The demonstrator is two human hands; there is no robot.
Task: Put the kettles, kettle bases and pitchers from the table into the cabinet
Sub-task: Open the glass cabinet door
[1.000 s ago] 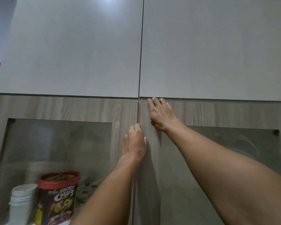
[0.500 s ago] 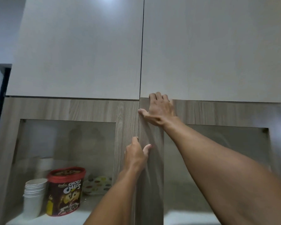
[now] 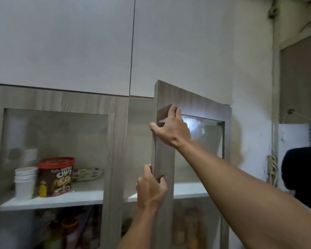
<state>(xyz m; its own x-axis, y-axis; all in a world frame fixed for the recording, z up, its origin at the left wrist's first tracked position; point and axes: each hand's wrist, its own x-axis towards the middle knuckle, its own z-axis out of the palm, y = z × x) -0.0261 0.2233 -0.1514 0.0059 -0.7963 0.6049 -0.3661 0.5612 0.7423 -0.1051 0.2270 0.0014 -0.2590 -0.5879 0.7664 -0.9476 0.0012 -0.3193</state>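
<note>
The wood-grain cabinet has two glass-paned doors. Its right door [image 3: 164, 159] stands partly swung out toward me, showing a white shelf [image 3: 188, 190] behind it. My right hand [image 3: 171, 129] grips the door's free edge high up, fingers wrapped round it. My left hand [image 3: 151, 189] grips the same edge lower down. The left door [image 3: 115, 141] stays closed. No kettle, kettle base or pitcher is in view.
Behind the left glass sit a stack of white paper cups [image 3: 25, 182], a red Choco Chips tub [image 3: 56, 177] and a spotted plate [image 3: 88, 174]. Plain white upper doors [image 3: 61, 42] hang above. A person in dark clothes [image 3: 302, 169] stands at the far right.
The right door was closed with both hands at the centre seam; it has now swung outward with both hands gripping its edge. The view has shifted right and down.
</note>
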